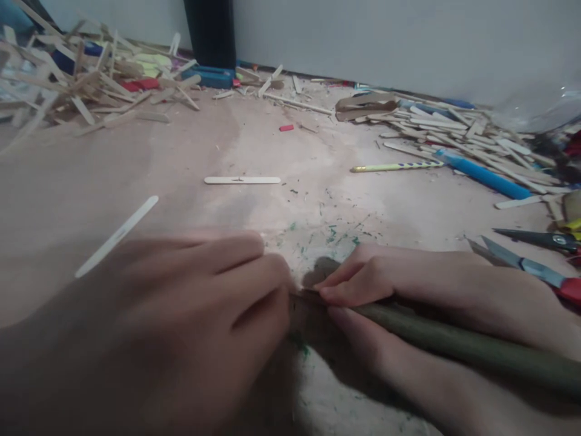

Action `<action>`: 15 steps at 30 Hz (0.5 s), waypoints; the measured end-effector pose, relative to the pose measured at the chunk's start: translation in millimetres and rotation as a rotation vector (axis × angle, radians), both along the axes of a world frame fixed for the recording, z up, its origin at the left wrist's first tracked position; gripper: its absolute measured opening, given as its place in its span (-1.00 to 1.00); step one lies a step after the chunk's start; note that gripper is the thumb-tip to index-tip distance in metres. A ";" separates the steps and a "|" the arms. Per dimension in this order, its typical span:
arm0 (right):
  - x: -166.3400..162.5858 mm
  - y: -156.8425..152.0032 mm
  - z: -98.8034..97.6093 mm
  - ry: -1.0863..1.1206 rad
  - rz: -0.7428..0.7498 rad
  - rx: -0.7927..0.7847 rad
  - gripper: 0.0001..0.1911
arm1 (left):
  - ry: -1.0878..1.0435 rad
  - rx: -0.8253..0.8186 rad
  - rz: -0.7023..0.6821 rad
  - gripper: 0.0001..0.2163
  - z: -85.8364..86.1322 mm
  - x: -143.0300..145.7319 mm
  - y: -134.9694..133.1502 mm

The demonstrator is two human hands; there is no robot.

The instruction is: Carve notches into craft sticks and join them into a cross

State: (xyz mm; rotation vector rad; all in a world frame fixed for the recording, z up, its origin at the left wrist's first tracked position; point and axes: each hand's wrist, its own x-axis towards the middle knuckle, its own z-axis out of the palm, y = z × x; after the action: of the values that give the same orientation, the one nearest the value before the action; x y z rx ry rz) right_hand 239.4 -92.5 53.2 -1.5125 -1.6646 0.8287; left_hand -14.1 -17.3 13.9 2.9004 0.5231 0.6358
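My right hand [385, 290], closed in a pinch, grips a long dark green round stick [454, 339] near its narrow end. The stick's thick part runs between the fingers toward the right edge. My left hand [204, 303] is closed, its fingers curled down and smeared by motion. A thin brownish tip [306, 295] bridges the small gap between both hands; what the left fingers hold is hidden. Beyond the left hand lies a flat wooden craft stick [242, 180]. Another craft stick [118, 236] lies slanted beside the left knuckles. Green shavings [333, 233] are scattered ahead of the hands.
A heap of craft sticks [104, 91] fills the far left, and another pile [472, 133] the far right. A patterned pencil [394, 167] and a blue tube-like thing [483, 174] lie before it. Open-bladed scissors or pliers [531, 266] with red handles sit beside my right wrist.
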 end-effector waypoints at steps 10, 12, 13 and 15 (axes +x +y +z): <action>16.6 -21.4 -14.2 0.045 -0.018 -0.016 -0.92 | 0.075 0.110 -0.179 -0.66 14.9 9.5 17.1; 23.4 -28.1 -21.2 0.078 0.035 -0.004 -0.92 | 0.084 0.122 -0.170 -0.62 14.6 8.8 16.5; 25.9 -29.8 -24.8 0.090 0.054 0.014 -0.87 | 0.083 0.118 -0.167 -0.60 14.8 8.7 16.6; 27.7 -29.5 -30.7 0.087 0.053 0.042 -0.87 | 0.067 0.093 -0.164 -0.60 15.6 9.2 17.7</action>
State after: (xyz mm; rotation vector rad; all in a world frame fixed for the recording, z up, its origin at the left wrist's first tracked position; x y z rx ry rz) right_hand 267.2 -122.0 22.5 -1.3899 -1.6544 0.8701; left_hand -5.0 0.5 29.6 3.0202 0.2647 0.5549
